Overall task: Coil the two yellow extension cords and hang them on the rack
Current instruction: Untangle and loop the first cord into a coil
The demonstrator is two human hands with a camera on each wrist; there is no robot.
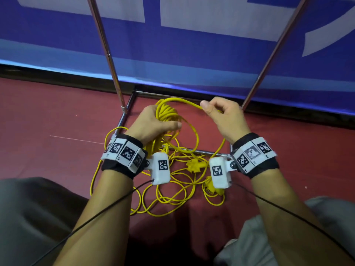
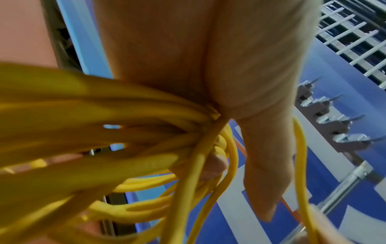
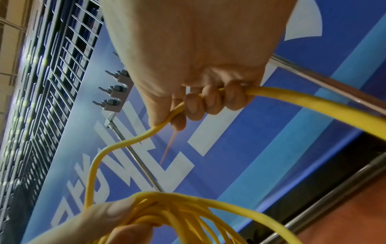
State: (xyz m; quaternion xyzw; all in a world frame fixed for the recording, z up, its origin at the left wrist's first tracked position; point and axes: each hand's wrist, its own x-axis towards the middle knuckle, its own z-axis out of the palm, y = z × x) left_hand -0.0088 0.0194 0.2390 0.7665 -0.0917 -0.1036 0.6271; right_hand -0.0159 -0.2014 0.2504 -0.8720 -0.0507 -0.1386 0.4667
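The yellow extension cord [image 1: 167, 114] is thin, round and bright, gathered into a bundle of many loops. The left hand [image 1: 151, 121] is clenched around the top of that bundle, fingers and thumb wrapped about the strands, while the loops hang down toward the red floor [image 1: 48, 116]. The right hand [image 1: 224, 118] grasps a single strand in curled fingers; this strand arcs leftward into the bundle. Loose cord [image 1: 172, 189] lies tangled on the floor below, within the base of the metal rack [image 1: 107, 52]
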